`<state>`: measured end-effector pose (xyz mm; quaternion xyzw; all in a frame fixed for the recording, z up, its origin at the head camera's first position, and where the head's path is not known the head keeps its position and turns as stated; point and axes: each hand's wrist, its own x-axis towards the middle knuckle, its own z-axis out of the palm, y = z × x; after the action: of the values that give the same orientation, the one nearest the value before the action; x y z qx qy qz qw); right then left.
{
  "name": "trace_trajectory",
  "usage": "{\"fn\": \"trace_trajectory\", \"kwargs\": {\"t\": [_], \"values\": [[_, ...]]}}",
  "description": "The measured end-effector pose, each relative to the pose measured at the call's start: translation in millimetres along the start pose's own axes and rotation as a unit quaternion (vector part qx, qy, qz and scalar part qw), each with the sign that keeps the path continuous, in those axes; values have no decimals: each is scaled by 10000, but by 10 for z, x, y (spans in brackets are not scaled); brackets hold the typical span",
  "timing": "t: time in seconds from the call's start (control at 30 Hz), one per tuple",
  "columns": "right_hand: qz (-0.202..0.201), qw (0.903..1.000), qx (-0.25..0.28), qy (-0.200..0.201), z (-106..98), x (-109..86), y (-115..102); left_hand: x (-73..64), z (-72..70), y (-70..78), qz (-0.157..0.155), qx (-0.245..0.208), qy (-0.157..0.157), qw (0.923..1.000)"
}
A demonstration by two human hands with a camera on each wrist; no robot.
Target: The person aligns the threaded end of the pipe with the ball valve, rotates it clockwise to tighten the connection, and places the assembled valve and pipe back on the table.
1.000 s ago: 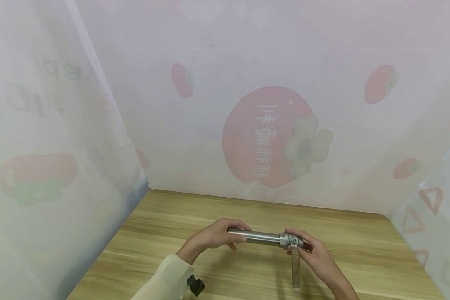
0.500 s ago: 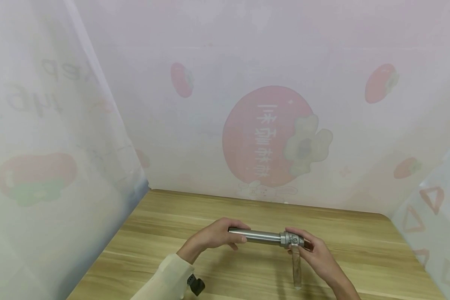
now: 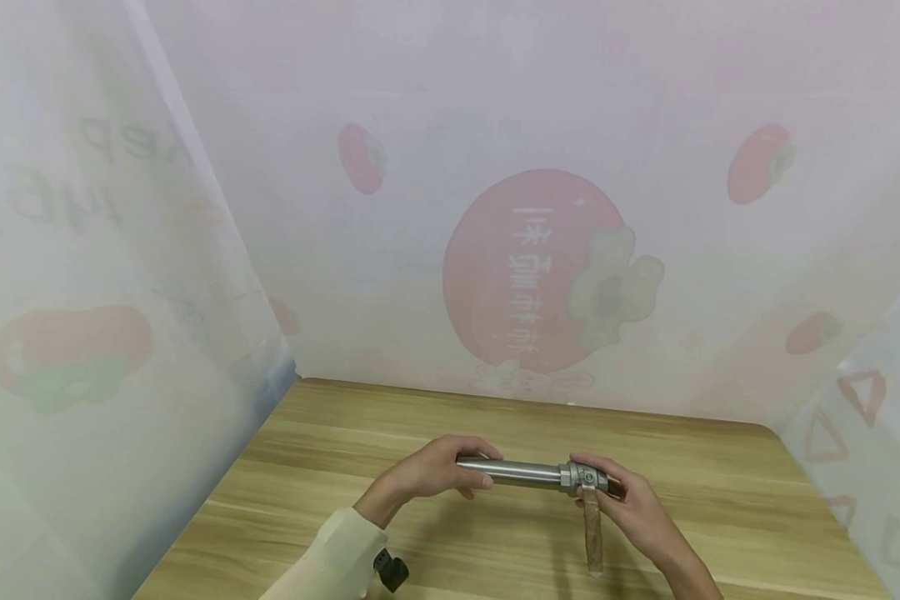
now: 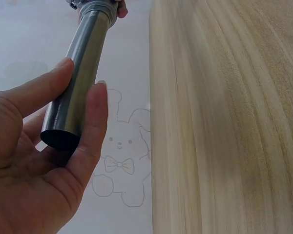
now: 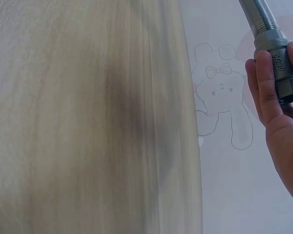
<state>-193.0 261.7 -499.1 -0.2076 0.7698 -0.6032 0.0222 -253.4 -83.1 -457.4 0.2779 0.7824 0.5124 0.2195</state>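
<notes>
A shiny steel pipe is held level above the table, with a metal ball valve joined to its right end. Threads show where pipe and valve meet in the right wrist view. My left hand grips the pipe's free end between thumb and fingers; that dark end faces the left wrist camera. My right hand holds the valve body with thumb and fingers around it. From the valve a brownish lever handle points down toward the person.
Beneath the hands lies a wood-grain table. A pale printed cloth stands behind it, and more cloth hangs at both sides. A black strap device sits at the left sleeve.
Both hands keep their hold on the pipe and valve. The valve's lever has swung only very slightly; otherwise hardly anything differs.
</notes>
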Motion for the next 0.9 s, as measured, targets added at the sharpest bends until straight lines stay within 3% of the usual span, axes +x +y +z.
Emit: {"fn": "trace_trajectory", "kwargs": {"t": [0.23,0.9], "values": [[-9,9999,-156,5,-15,9,-30,7,-5,8,44,227,126,9997],[97,9999,1,-41,-36,8,-78,3,20,26,-29,16,145,9999]]}}
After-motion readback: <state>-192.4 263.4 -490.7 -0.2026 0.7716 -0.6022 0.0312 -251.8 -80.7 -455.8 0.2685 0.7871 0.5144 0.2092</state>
